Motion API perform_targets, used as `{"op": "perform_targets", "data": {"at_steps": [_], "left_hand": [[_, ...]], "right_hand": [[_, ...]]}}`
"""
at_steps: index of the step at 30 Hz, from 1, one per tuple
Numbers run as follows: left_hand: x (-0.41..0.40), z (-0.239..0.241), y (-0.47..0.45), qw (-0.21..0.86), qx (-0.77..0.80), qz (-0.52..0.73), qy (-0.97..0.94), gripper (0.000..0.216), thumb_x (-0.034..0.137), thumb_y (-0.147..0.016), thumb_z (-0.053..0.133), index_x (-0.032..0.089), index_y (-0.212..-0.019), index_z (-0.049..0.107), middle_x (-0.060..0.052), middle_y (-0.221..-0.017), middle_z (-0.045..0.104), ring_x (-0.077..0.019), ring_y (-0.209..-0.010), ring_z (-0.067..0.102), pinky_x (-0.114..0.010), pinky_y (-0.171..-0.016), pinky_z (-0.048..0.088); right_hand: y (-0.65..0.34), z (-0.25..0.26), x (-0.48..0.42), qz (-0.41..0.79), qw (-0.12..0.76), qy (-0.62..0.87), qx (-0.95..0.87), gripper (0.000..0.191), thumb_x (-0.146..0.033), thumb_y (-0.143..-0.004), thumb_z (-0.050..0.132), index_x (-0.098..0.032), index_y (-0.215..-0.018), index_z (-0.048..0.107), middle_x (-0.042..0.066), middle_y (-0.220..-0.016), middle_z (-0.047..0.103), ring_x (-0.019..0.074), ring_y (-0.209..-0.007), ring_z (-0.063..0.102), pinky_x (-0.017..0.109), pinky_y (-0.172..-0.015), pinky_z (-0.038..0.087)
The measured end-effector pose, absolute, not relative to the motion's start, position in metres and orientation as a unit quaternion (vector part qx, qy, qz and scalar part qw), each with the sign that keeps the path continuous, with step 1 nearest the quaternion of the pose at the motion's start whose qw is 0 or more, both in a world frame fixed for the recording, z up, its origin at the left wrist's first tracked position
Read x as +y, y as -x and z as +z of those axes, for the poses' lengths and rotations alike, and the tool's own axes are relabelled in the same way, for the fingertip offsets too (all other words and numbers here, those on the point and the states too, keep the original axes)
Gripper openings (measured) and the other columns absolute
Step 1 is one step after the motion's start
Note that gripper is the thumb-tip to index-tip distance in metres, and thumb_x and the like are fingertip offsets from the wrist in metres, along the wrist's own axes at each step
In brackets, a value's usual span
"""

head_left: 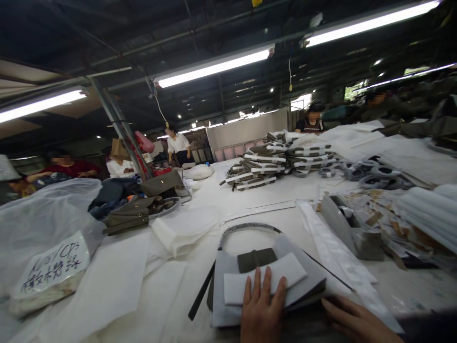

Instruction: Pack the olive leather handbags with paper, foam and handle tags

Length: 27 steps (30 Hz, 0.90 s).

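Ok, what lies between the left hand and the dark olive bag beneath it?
In the head view, a white rectangular padding piece lies directly under the left hand, with a pale grey sheet below that, over the bag.

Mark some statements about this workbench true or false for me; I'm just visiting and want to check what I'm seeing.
1. The left hand rests on a white pad. True.
2. A grey tape dispenser stands to the left of both hands. False: it stands on the right side of the table.
3. The right hand is up on the tape dispenser. False: it is at the right edge of the handbag in front.
4. The ceiling lights are on. True.
5. The handwritten label is on the handbag. False: it is with the plastic sack at the left.
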<state>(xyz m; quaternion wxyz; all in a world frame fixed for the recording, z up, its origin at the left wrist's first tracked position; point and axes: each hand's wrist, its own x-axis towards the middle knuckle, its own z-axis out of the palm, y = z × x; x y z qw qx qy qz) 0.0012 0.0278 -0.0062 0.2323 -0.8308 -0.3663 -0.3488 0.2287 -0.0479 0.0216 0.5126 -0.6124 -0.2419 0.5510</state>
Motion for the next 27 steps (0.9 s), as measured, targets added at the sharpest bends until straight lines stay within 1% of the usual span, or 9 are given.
{"op": "perform_targets", "data": {"at_steps": [7,11,13,15,18,21,24,25,27], "left_hand": [[0.01,0.023,0.021,0.168,-0.367,-0.258,0.878,0.072,0.004,-0.089,0.044,0.031,-0.153,0.026,-0.004,-0.159,0.031,-0.0291,-0.144,0.032,-0.05,-0.11,0.043],[0.012,0.037,0.025,0.115,-0.362,-0.242,0.893,0.08,0.02,-0.09,0.059,0.022,-0.156,0.014,-0.015,-0.16,0.024,-0.0347,-0.147,0.024,-0.056,-0.113,0.037],[0.014,0.039,0.026,0.108,-0.365,-0.256,0.888,0.084,0.025,-0.09,0.061,0.022,-0.156,0.009,-0.017,-0.16,0.025,-0.036,-0.146,0.025,-0.057,-0.112,0.038],[0.017,0.038,0.027,0.111,-0.371,-0.273,0.881,0.082,0.021,-0.092,0.056,0.023,-0.157,0.006,-0.017,-0.159,0.027,-0.0352,-0.145,0.027,-0.056,-0.111,0.039],[0.02,0.042,0.03,0.098,-0.377,-0.289,0.875,0.078,0.014,-0.093,0.05,0.026,-0.157,0.005,-0.015,-0.159,0.029,-0.0335,-0.145,0.028,-0.054,-0.11,0.042],[0.023,0.048,0.033,0.074,-0.39,-0.304,0.866,0.078,0.013,-0.094,0.048,0.028,-0.156,0.005,-0.012,-0.159,0.03,-0.0332,-0.144,0.031,-0.055,-0.109,0.043],[0.027,0.051,0.034,0.059,-0.4,-0.318,0.857,0.077,0.013,-0.093,0.048,0.03,-0.156,0.007,-0.01,-0.159,0.029,-0.0333,-0.144,0.032,-0.056,-0.108,0.043],[0.027,0.05,0.034,0.06,-0.402,-0.319,0.856,0.078,0.012,-0.092,0.048,0.03,-0.156,0.008,-0.009,-0.159,0.028,-0.0331,-0.144,0.031,-0.056,-0.109,0.043],[0.025,0.046,0.034,0.078,-0.402,-0.316,0.856,0.082,0.007,-0.088,0.05,0.03,-0.156,0.01,-0.009,-0.16,0.028,-0.0321,-0.145,0.03,-0.054,-0.109,0.044]], "right_hand": [[-0.183,0.079,-0.053,0.592,0.616,0.474,-0.215,0.042,-0.027,-0.066,0.073,-0.021,-0.107,0.063,0.01,-0.113,0.073,0.0297,-0.107,0.069,0.046,-0.097,0.054],[-0.165,0.097,-0.044,0.586,0.655,0.454,-0.146,0.04,-0.017,-0.063,0.075,-0.019,-0.099,0.058,0.006,-0.102,0.074,0.0253,-0.097,0.072,0.042,-0.092,0.057],[-0.159,0.098,-0.04,0.575,0.666,0.454,-0.138,0.044,-0.017,-0.063,0.078,-0.019,-0.101,0.056,0.005,-0.099,0.073,0.0233,-0.095,0.072,0.04,-0.091,0.058],[-0.157,0.098,-0.039,0.568,0.671,0.449,-0.16,0.048,-0.022,-0.066,0.08,-0.018,-0.106,0.054,0.005,-0.1,0.072,0.0218,-0.097,0.071,0.039,-0.091,0.058],[-0.173,0.095,-0.038,0.551,0.623,0.479,-0.281,0.044,-0.037,-0.08,0.073,-0.018,-0.114,0.054,0.005,-0.099,0.071,0.0211,-0.094,0.072,0.04,-0.087,0.059],[-0.219,0.089,-0.028,0.39,0.498,0.572,-0.522,0.029,-0.041,-0.094,0.055,-0.018,-0.11,0.061,0.007,-0.095,0.074,0.0222,-0.091,0.073,0.043,-0.087,0.059],[-0.278,0.078,-0.013,0.062,0.376,0.642,-0.666,0.021,-0.027,-0.093,0.055,-0.019,-0.109,0.066,0.012,-0.118,0.07,0.0258,-0.114,0.065,0.045,-0.101,0.051],[-0.295,0.073,-0.009,0.002,0.346,0.65,-0.677,0.024,-0.022,-0.091,0.056,-0.017,-0.112,0.066,0.015,-0.127,0.066,0.0266,-0.121,0.061,0.046,-0.103,0.05],[-0.32,0.057,-0.005,-0.027,0.319,0.659,-0.681,0.029,-0.02,-0.088,0.056,-0.015,-0.115,0.065,0.019,-0.132,0.062,0.0277,-0.125,0.059,0.048,-0.104,0.049]]}}
